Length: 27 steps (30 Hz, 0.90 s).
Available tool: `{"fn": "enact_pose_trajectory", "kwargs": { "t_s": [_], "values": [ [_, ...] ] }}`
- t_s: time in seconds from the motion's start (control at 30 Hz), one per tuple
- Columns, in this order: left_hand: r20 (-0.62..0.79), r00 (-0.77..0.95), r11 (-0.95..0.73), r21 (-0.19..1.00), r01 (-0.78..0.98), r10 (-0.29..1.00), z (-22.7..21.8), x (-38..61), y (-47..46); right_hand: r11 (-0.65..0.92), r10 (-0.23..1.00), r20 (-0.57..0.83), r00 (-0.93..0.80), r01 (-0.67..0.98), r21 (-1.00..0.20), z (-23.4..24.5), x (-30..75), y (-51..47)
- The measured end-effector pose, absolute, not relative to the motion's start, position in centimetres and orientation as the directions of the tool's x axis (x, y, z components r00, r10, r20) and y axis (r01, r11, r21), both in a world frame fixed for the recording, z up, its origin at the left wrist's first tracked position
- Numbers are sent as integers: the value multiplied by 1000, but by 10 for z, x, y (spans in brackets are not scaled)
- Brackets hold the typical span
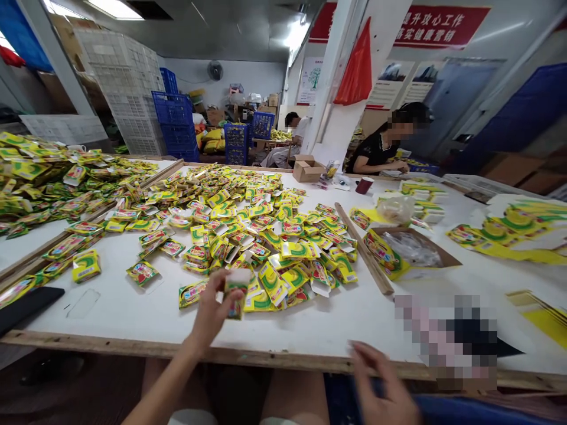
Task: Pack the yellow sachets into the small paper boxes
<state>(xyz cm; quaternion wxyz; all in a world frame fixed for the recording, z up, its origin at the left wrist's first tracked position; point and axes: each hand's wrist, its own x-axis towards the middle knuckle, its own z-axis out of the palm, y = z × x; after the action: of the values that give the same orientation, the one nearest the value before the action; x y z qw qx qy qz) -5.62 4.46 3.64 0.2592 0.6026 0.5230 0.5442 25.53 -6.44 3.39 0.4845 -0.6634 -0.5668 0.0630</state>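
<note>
My left hand (211, 314) is closed around a small yellow and green printed box (237, 297), held up over the table near its front edge. A white end flap stands up at the top of this box. Just beyond it spreads a big heap of similar small boxes (248, 236), some with white flaps sticking out. My right hand (384, 385) is slightly blurred at the table's front edge, to the right. Its thumb and fingers look apart, and I see nothing between them.
Wooden strips (364, 251) divide the white table (146, 321). A second heap of packs (39, 177) lies far left. On the right are an open carton with clear plastic (414, 251) and flat yellow printed sheets (522, 227). A co-worker (384, 144) sits across the table.
</note>
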Motion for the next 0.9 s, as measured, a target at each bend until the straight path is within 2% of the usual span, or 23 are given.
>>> {"fn": "enact_pose_trajectory", "kwargs": {
  "t_s": [0.07, 0.13, 0.2, 0.3, 0.37, 0.53, 0.77, 0.9],
  "values": [
    [320, -31, -307, 928, 213, 947, 27, -33, 26, 269, 884, 424, 196, 529, -805, 34, 190, -41],
    [262, 48, -267, 954, 140, 964, 15, -19, 14, 336, 912, 400, 86, 402, -852, 25, 146, -21],
    [229, 68, -235, 966, 106, 971, 6, -15, 8, 361, 920, 390, 33, 313, -878, 14, 124, -7],
    [215, 28, -216, 971, 100, 976, -3, -21, 5, 344, 932, 361, 44, 212, -915, 2, 118, 0],
    [211, 20, -212, 969, 129, 977, -5, -26, 5, 332, 936, 349, 52, 204, -921, 1, 121, 0],
    [242, 91, -255, 951, 176, 966, 2, -31, 11, 381, 921, 387, -42, 309, -871, 9, 125, 6],
    [223, 0, -223, 974, -44, 975, 8, -33, 17, 394, 905, 423, 43, 289, -872, 13, 124, 14],
    [308, 112, -317, 946, 73, 945, 9, -35, 12, 461, 884, 459, -88, 323, -827, 15, 127, 9]
  ]
}}
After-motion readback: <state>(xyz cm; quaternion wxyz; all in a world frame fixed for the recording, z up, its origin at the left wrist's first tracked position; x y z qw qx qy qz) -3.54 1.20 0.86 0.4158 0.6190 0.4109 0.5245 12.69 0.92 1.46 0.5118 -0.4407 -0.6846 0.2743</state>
